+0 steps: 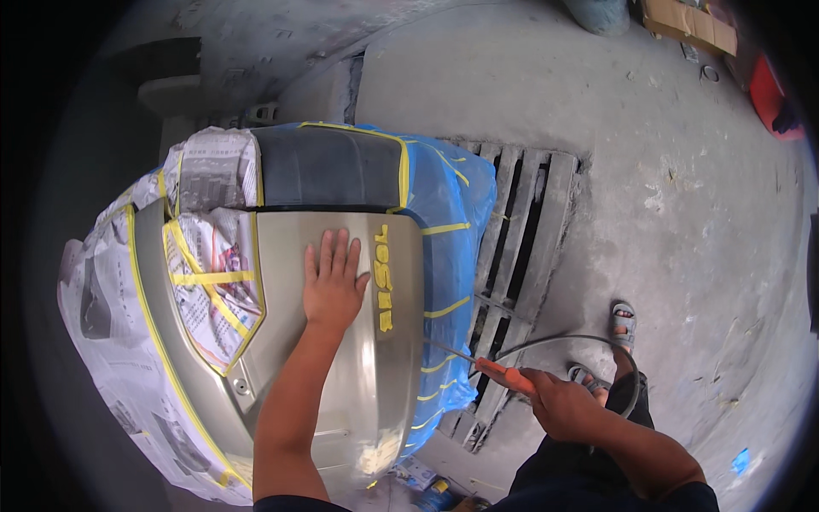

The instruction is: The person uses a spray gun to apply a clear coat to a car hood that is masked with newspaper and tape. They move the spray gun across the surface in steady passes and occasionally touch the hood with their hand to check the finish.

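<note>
My left hand [335,292] is spread flat on the gold panel [358,367], which looks stiff and slippery. Near right, my right hand [567,408] is curled round the orange air gun [505,375]. It looks light and hard, best held by its handle; the bendy hose [589,337] may tug. Newspaper [115,363] covers the left, blue plastic film [448,282] the right. The grey floor [665,247] looks rough.

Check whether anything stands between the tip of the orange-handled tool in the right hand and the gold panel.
Nothing visible does. From the right hand, the orange-handled tool points its thin rod over the blue film toward the gold panel. Whether it touches is unclear. The left hand rests flat on that panel.
</note>
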Action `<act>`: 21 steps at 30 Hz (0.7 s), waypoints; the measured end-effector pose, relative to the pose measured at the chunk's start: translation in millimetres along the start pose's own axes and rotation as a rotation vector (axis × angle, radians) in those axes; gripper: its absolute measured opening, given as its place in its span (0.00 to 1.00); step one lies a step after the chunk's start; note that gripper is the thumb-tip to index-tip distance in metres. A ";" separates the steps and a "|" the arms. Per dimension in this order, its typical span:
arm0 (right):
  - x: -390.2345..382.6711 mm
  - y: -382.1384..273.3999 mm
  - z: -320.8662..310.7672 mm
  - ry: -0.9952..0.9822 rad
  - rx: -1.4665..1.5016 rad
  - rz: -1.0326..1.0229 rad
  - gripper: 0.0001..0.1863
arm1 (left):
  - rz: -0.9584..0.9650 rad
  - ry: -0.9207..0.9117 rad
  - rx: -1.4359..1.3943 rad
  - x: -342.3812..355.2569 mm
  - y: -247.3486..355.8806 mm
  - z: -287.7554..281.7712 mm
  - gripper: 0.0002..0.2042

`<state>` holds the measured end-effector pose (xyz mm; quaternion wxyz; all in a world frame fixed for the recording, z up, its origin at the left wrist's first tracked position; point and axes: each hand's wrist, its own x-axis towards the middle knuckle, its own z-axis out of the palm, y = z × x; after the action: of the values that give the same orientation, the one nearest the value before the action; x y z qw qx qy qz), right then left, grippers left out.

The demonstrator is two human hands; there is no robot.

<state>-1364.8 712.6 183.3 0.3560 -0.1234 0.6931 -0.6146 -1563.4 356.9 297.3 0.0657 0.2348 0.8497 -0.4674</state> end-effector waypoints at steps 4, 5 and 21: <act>-7.5 1.8 14.7 0.018 -0.023 0.006 0.22 | 0.037 -0.039 -0.052 -49.6 21.8 8.8 0.34; -9.3 3.8 19.8 0.030 -0.025 -0.001 0.21 | 0.038 -0.053 -0.078 -67.1 30.5 11.7 0.35; -59.2 -4.2 131.7 -0.070 -0.235 0.075 0.23 | -0.253 0.252 -0.119 -175.7 110.8 78.6 0.27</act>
<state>-1238.6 647.1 208.6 0.3858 -0.1598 0.7515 -0.5108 -1366.0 282.9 227.3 -0.0868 0.1783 0.9001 -0.3878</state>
